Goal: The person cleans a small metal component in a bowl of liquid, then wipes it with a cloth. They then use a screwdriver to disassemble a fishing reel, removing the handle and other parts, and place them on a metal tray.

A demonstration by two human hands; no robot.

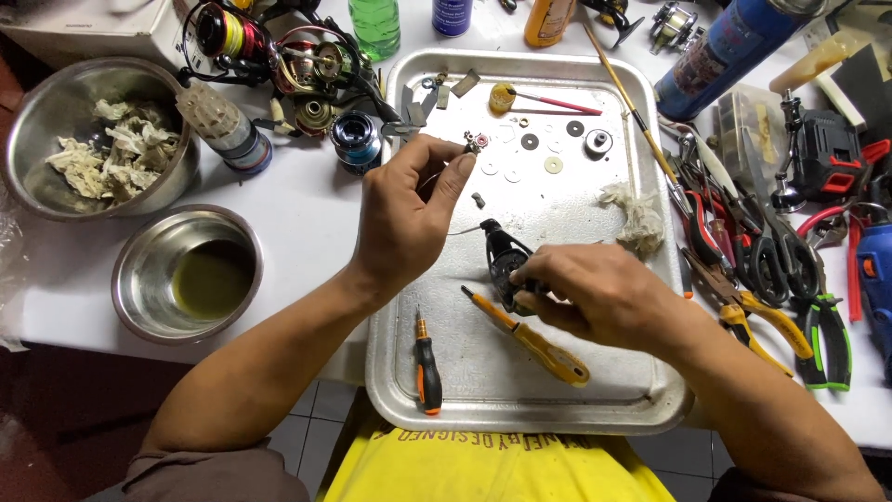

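Hands are working over a metal tray (395, 372) sitting at the worktop's near edge. The right hand (604, 293) is gripping a black reel body (505, 260), its grip closed around it above the tray's middle. The left hand (404, 218) is hovering just beside it, fingers pinching together on a thin wire piece; what exactly they are holding is too small to tell. A yellow screwdriver (539, 342) and an orange-black screwdriver (426, 367) are lying near the tray's near edge.
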